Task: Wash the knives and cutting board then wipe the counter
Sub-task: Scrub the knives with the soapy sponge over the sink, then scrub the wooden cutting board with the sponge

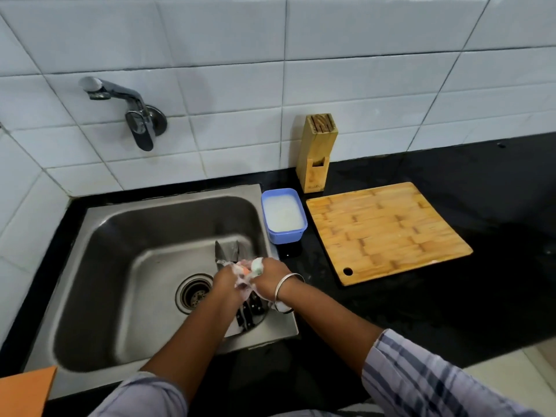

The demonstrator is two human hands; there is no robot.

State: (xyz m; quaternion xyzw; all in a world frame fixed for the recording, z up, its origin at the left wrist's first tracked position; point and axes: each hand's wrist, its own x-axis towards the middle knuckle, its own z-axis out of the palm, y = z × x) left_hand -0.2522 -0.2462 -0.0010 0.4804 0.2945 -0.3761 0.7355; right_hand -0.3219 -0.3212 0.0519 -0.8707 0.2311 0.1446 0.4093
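Both my hands are over the right side of the steel sink [99, 236]. My left hand [225, 282] grips a knife whose blade [222, 251] points away from me. My right hand [270, 278] holds a soapy sponge [251, 267] against that knife, and foam covers my fingers. More knives with black handles [248, 314] lie in the sink under my hands. The wooden cutting board [385, 230] lies flat on the black counter [451, 296] to the right of the sink.
A blue tub of soapy water [284, 215] stands between sink and board. A wooden knife block [317, 152] stands against the tiled wall. The wall tap [132, 112] hangs above the sink with no water running. An orange cloth [27, 392] shows at the bottom left.
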